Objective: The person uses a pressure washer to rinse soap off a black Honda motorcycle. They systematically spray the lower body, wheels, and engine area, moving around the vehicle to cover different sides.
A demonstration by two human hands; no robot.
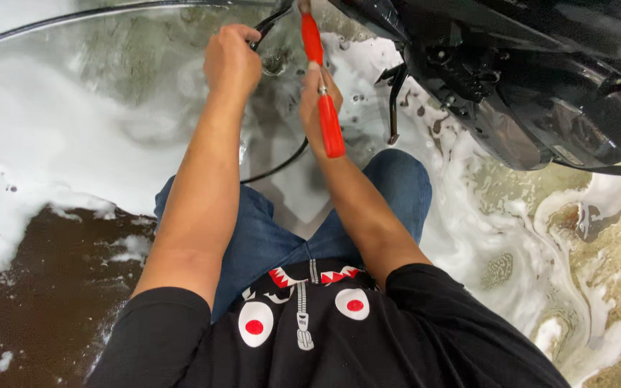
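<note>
Foam-white suds [44, 136] cover wet floor [44, 302], brown at lower left, sandy at right. Head view: left hand [231, 61] raised, fingers wrapped tight round black hose [282, 159], which loops down past knees. Right hand [318, 108] clenched on red-handled spray tool [323, 93], handle pointing back toward wrist, tip at top edge. Black motorcycle body [533, 79] glossy at upper right, side stand [394, 104] planted in suds just beside right hand. Blue jeans [267, 237], black printed shirt [325, 330] below.

Black scooter [526, 93] (kickstand [394, 108] down) blocks right; left foam-covered floor [44, 129] open.
</note>
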